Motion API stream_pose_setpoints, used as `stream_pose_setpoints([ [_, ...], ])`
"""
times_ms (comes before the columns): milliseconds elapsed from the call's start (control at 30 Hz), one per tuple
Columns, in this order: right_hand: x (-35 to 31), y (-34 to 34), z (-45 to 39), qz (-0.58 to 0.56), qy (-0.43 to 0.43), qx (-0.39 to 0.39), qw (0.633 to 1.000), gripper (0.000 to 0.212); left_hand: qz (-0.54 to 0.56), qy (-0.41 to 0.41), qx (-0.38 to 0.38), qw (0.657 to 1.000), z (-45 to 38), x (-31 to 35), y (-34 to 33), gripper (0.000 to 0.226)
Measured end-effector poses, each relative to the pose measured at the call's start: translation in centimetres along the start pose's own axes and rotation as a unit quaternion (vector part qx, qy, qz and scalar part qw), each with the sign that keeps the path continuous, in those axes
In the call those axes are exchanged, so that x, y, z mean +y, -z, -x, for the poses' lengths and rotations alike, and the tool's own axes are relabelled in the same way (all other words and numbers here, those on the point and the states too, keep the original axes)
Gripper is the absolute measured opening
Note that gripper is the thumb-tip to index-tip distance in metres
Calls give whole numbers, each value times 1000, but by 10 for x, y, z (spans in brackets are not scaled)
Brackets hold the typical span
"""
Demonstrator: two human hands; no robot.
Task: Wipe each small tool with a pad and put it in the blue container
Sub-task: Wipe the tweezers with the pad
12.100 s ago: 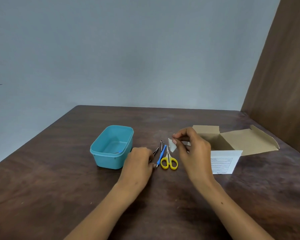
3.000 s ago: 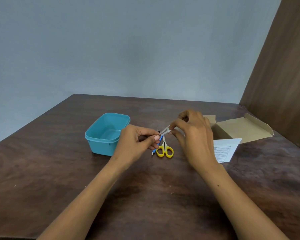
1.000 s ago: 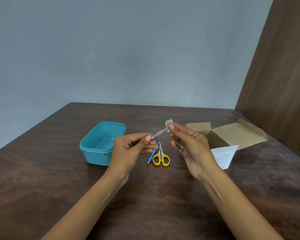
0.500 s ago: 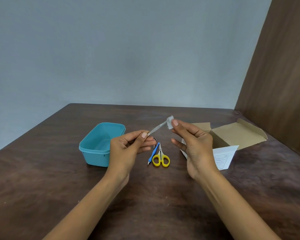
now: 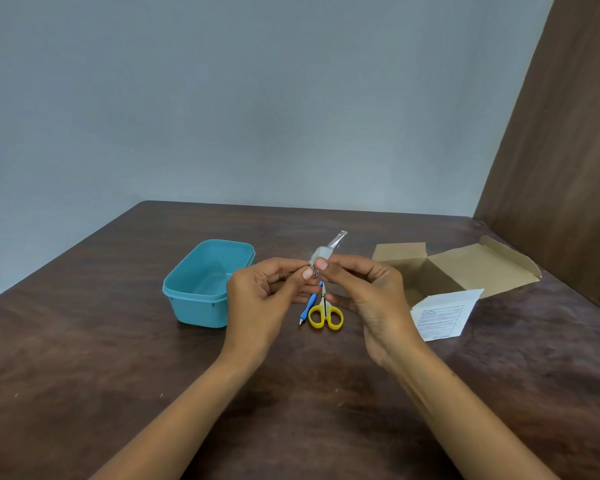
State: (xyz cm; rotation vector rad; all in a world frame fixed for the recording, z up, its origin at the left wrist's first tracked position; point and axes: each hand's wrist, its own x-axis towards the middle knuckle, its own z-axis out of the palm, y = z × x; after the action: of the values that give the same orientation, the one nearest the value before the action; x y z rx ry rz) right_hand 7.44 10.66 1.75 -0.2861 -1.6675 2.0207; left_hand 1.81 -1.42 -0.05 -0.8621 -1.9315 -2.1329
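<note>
Above the table, my left hand (image 5: pixel 269 294) pinches the near end of a small silver metal tool (image 5: pixel 338 239) that points up and away. My right hand (image 5: pixel 364 289) pinches a small white pad (image 5: pixel 320 253) wrapped around the tool's lower shaft, right beside my left thumb. The blue container (image 5: pixel 201 289) stands on the table to the left of my left hand, open at the top. Yellow-handled scissors (image 5: pixel 325 316) and a blue-handled tool (image 5: pixel 310 304) lie on the table below my hands, partly hidden by them.
An open brown cardboard box (image 5: pixel 465 268) lies at the right with a white printed sheet (image 5: pixel 442 315) in front of it. A brown wall panel (image 5: pixel 568 150) rises along the table's right side. The dark wooden table (image 5: pixel 84 358) stretches around.
My right hand has slid the pad from the tool's far tip down the shaft toward my left hand, baring the tip. Both hands have moved closer together.
</note>
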Motion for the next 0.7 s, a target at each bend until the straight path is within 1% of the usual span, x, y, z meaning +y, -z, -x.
stream_pose_setpoints([
  [233,-6,4,-3,-33,3,31,999,18,2,-5,-33,999,0,-1,-1,15],
  [367,1,1,0,2,6,-6,1000,18,24,1,-34,999,0,-1,1,15],
  [467,2,1,0,10,10,-6,1000,15,24,14,-50,998,-1,-1,2,16],
  [533,0,3,-2,14,18,-4,1000,12,28,42,-68,996,-2,-1,2,18],
  [600,-1,6,-3,56,47,-10,997,8,30,81,-73,994,-3,0,1,19],
  [633,0,7,-4,106,74,-17,991,8,26,93,-72,993,-4,0,0,21],
  [700,3,7,-6,243,141,-37,959,8,10,100,-71,992,-5,0,1,26],
])
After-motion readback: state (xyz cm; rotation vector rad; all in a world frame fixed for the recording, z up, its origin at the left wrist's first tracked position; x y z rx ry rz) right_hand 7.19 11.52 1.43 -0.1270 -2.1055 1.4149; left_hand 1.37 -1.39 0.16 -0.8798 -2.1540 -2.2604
